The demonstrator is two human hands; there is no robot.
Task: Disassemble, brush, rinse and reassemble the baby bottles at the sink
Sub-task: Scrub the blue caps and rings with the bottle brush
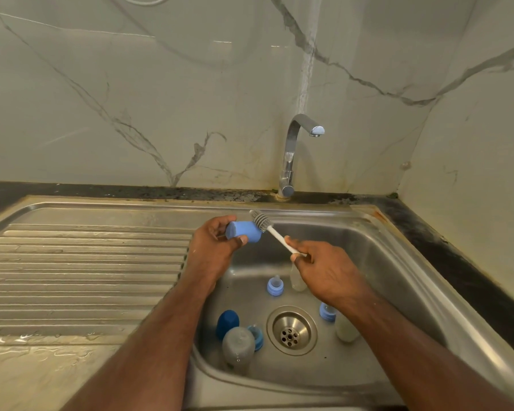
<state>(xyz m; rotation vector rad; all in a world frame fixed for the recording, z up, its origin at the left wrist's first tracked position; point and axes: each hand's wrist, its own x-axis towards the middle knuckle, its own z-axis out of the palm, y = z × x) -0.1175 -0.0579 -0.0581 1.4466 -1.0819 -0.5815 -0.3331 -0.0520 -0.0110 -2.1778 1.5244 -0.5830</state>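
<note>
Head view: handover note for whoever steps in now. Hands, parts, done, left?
Left hand grips a light blue cap. Right hand holds the brush, bristles against the cap.
In the sink: dark blue cap, grey bottle on its side, two collars with teats, two milky bottles. Tap is off.
Done: bottles taken apart.
Left: finish brushing, rinse, reassemble.

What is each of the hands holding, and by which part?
The left hand grips the light blue bottle cap round its sides; the right hand pinches the bottle brush by its white handle's lower end.
</note>
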